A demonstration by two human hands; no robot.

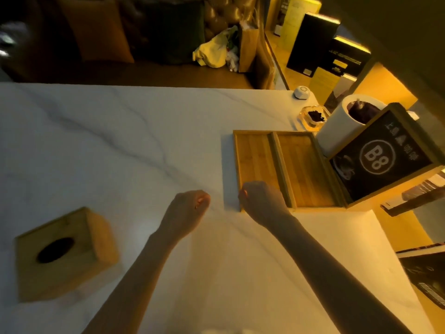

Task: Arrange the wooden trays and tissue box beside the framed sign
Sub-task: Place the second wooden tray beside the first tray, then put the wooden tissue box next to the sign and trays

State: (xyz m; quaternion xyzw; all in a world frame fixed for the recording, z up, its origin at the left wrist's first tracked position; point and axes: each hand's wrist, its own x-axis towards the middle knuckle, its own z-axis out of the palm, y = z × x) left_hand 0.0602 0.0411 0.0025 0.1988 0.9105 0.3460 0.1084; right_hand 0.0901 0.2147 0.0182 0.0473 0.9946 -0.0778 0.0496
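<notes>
Trays (284, 167) lie side by side against the sign (382, 155); tissue box (65, 251) sits well apart, looking rigid, light: I'd take its sides. Left grip (190, 203) curled empty; right grip (261, 198) closed at the tray's near corner.

Warm amber light pours in from the shelves right of the framed sign (382, 157), gilding the wooden trays (284, 169) beside it; the counter (120, 141) left of the sign stays cooler and paler; the room beyond the sign sinks into darkness; the tissue box (65, 254), far left of it, is smeared by blur; straight edges bow toward the corners.
</notes>
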